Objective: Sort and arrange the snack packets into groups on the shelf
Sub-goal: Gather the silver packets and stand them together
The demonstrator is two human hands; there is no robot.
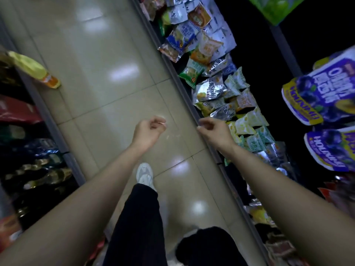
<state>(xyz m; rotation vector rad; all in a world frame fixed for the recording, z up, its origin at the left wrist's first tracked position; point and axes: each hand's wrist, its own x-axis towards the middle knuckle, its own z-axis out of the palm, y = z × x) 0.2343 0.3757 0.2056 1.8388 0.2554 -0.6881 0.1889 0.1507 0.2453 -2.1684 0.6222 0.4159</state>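
Packets [226, 96] lie jumbled on the shelf [184, 87] at right; both hands, left [148, 129] and right [215, 129], hover loosely curled and empty, so next comes reaching in to pick one.

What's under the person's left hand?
Under the left hand is only shiny tiled floor, and farther down a white shoe and dark trouser leg. No snack packet. The loosely curled fingers hide whatever might be in the palm.
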